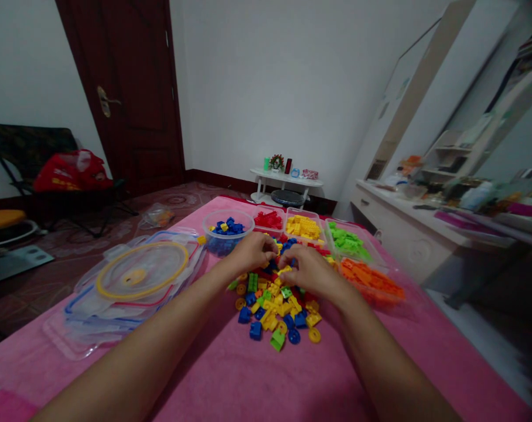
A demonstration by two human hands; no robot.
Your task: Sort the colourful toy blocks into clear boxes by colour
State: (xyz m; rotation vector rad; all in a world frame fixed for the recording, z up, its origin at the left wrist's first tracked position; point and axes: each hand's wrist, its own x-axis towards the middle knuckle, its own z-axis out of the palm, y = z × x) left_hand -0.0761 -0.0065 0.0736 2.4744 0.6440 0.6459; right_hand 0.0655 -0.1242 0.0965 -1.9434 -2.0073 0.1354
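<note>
A mixed pile of toy building bricks [270, 310] in yellow, blue, green, red and orange lies on the pink tabletop. Over its far left part is my left hand [253, 253], fingers curled together in a pinch. What sits in that pinch, if anything, is too small to make out. Close beside it, my right hand [309, 268] reaches into the pile from the right. Its thumb and forefinger close around a small yellow brick [285, 271]. Both hands cover part of the pile. Blue bricks and yellow wheel pieces [314, 334] lie at the near edge.
Beyond the hands stand a round tub of blue bricks [226, 230] and boxes of red [268, 220], yellow [303, 228] and green bricks [347, 241]. Orange bricks [371, 280] fill a box at right. Stacked clear lids [138, 281] lie left on the pink tabletop [266, 381].
</note>
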